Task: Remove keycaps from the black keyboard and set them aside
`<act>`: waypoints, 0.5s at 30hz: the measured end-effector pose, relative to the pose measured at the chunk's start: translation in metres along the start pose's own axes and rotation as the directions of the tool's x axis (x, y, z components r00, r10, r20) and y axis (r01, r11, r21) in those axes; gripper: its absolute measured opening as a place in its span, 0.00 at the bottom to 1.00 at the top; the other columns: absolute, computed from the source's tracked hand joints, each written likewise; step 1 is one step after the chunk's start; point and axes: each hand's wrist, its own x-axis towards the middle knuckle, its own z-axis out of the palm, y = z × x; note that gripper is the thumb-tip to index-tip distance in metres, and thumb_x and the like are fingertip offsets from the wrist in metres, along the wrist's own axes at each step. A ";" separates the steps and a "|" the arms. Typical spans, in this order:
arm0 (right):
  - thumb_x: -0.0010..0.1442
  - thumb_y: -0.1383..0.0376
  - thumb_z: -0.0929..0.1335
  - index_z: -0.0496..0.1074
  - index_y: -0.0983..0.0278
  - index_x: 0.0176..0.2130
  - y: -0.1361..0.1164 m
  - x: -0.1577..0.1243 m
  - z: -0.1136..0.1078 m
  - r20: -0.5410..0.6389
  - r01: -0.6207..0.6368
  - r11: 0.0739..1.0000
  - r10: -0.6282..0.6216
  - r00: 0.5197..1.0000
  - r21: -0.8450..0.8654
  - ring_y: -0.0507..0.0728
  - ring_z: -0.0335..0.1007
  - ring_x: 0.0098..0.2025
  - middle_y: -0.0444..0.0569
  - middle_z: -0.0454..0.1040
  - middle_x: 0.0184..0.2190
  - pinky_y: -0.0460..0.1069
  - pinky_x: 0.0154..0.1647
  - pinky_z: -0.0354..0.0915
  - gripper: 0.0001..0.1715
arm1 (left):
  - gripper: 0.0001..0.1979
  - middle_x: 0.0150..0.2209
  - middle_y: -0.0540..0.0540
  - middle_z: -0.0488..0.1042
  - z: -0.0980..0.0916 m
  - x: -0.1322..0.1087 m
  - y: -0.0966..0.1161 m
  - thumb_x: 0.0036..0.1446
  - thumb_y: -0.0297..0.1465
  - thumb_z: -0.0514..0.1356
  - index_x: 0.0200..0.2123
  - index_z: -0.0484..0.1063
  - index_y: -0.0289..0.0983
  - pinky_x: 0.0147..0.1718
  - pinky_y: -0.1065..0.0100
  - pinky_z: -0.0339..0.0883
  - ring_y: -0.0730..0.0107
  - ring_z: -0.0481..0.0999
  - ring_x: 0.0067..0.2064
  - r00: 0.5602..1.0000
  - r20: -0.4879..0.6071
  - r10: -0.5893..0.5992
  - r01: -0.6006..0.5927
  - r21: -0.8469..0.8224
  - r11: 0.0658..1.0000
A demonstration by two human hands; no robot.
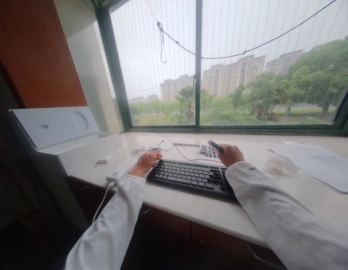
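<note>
Risk assessment first: the black keyboard (191, 176) lies close to the front edge of the pale stone surface (191, 210), and a firm push from either hand could, in my judgement, slide it toward that edge. A row of loose dark keycaps (207, 150) sits just behind the keyboard; being small and unsecured, these could be scattered or knocked off by a sweep of the right sleeve (275, 210). The thin black cable (188, 156) runs across the surface behind the keyboard and could snag on a wrist. A white cable (101, 202) hangs over the front edge below the left forearm and could be dragged by the left sleeve (117, 221), pulling the white device (117, 174) it joins. Pose: the left hand (145, 163) rests at the keyboard's left end, fingers curled, knuckles up, touching the keyboard's corner; whether it actually grips anything cannot be determined. The right hand (230, 154) is raised slightly above the keyboard's rear right corner, closed around a small dark tool (215, 145) whose tip points up and left, near the loose keycaps. Both forearms extend forward, converging on the keyboard. An open white box (67, 138) stands to the left, papers (317, 165) to the right, well apart from the hands.
</note>
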 end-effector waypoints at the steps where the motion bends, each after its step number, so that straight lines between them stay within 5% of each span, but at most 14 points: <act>1: 0.61 0.58 0.60 0.77 0.61 0.35 0.000 -0.001 -0.001 0.012 -0.004 1.000 0.004 1.000 0.005 0.59 0.71 0.34 0.54 0.77 0.33 0.48 0.29 0.55 0.19 | 0.13 0.42 0.51 0.78 0.001 0.000 -0.002 0.63 0.39 0.52 0.37 0.75 0.44 0.37 0.70 0.63 0.68 0.75 0.41 1.000 -0.003 0.008 -0.008 -0.014 1.000; 15: 0.60 0.59 0.59 0.77 0.59 0.36 0.000 -0.003 -0.005 0.065 -0.052 0.996 0.048 0.997 0.072 0.61 0.72 0.35 0.55 0.76 0.34 0.50 0.31 0.59 0.19 | 0.10 0.37 0.51 0.78 0.009 0.005 -0.012 0.60 0.37 0.54 0.35 0.75 0.42 0.42 0.69 0.64 0.67 0.75 0.41 1.000 0.002 0.000 0.000 -0.119 0.993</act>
